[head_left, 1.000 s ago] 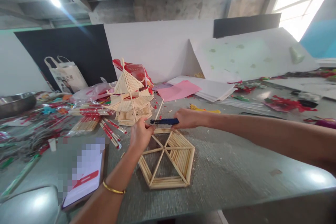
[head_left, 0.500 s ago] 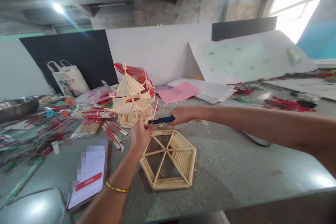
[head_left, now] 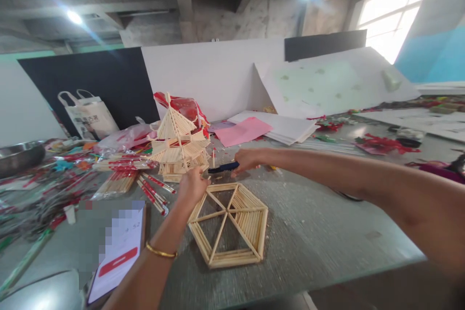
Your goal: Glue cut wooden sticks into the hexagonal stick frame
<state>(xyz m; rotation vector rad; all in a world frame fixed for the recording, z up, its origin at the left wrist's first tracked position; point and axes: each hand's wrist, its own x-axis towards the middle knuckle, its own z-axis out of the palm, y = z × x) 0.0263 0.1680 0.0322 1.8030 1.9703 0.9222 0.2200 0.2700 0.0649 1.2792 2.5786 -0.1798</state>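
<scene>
My right hand (head_left: 247, 161) is closed around the blue handles of a pair of pliers (head_left: 223, 168), whose dark jaws point left. Close to the jaws, the fingers of my left hand (head_left: 192, 186) are pinched together on a thin wooden stick (head_left: 209, 178), of which only a short end shows. Below both hands lies a flat hexagonal frame (head_left: 238, 255) of wooden sticks with spokes meeting at the centre. Sticks fill its right-hand sections most fully. Behind my left hand stands a tiered stick pagoda (head_left: 178, 147). A red-tipped stick piece (head_left: 213, 156) shows above the pliers.
A phone (head_left: 118, 252) lies left of my left forearm. Bundled sticks in wrappers (head_left: 119, 177) and loose red-banded sticks (head_left: 152, 193) lie at the left. Pink paper (head_left: 243, 131) and white sheets (head_left: 286, 128) are at the back, and a metal bowl (head_left: 22, 157) stands far left.
The pale stick that slanted up from the plier jaws no longer shows there; a shorter red-tipped piece appears above them. Both hands keep nearly the same place over the frame while the view shifts slightly.
</scene>
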